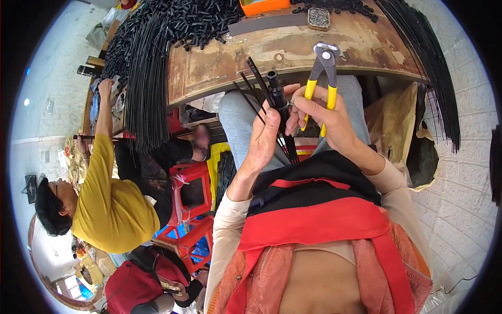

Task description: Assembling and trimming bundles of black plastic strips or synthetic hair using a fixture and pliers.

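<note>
Now the black tube [278,94] is in the left hand [261,141], with its fingers curled around it. The tube runs near to far, its far end leaning left. The right hand [334,118] is just right of it, fingers bent around the yellow-handled pincers [325,65]; I can't tell if its fingertips pinch anything else. Thin black sticks [259,78] crowd the tube's left side. The desk [209,68] edge is at the far end, with 1 small box [319,19] and black bits [193,21] farther off.
</note>
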Action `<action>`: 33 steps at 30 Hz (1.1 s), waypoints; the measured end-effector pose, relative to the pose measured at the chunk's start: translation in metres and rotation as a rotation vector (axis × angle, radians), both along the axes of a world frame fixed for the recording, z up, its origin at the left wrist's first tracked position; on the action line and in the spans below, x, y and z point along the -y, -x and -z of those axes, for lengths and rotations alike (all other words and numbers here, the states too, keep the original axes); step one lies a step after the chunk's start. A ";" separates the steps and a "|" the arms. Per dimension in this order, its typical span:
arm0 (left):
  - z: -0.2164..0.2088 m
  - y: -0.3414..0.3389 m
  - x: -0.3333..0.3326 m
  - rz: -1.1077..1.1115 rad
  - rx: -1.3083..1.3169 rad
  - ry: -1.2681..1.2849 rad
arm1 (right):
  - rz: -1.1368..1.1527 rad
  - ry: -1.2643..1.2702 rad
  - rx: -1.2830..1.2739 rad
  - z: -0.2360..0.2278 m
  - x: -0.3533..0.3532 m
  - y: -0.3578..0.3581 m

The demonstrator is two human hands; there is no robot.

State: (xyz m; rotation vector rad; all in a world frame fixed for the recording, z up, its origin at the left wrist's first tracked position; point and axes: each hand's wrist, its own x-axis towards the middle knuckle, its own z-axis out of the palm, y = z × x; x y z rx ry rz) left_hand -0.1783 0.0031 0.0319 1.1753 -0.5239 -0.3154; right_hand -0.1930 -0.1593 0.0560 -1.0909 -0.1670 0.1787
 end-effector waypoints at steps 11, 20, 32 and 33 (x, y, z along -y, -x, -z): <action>-0.004 -0.002 0.002 -0.005 0.001 -0.021 | 0.010 0.029 0.033 -0.004 -0.002 0.000; -0.001 -0.014 -0.008 0.126 -0.110 0.097 | -0.110 0.554 0.159 -0.039 0.036 -0.014; 0.004 -0.016 -0.006 0.205 -0.139 0.103 | -0.366 0.947 0.093 -0.044 0.065 0.011; 0.004 -0.016 -0.005 0.191 -0.143 0.096 | -0.432 0.940 0.051 -0.050 0.069 0.010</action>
